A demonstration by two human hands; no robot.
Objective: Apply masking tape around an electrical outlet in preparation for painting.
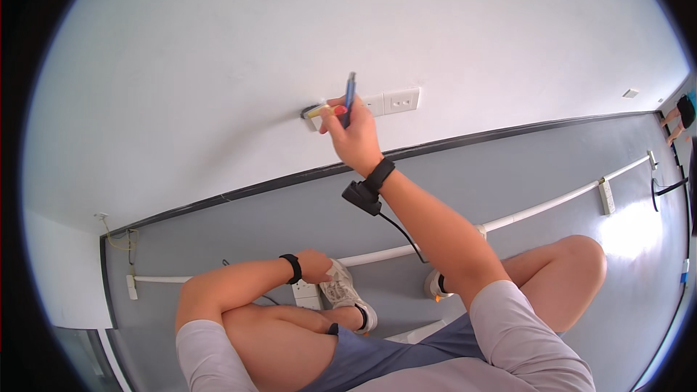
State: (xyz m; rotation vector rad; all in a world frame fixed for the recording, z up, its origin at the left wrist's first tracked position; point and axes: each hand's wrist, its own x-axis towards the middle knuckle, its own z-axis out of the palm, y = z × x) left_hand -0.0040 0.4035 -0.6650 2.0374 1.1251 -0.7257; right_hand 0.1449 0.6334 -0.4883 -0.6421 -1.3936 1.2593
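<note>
My right hand (356, 133) is raised to the white wall, closed around a slim blue tool (351, 91) with a grey end that points up. A small red and yellow thing (338, 110) shows at the same fingers; its kind is unclear. Just left of these fingers, a white outlet box (315, 117) with something dark at its edge stands out from the wall. Two white socket plates (401, 100) sit to its right, one partly behind my hand. My left hand (315, 266) hangs low beside my beige shoe (339, 289), its fingers not clearly visible.
A long white conduit (544, 207) runs across the grey floor, with a white power strip (608, 197) by it at right. Another white socket block (306, 295) lies near my shoe. Thin wires (131, 236) hang at the far left. A person's legs (675, 129) show at far right.
</note>
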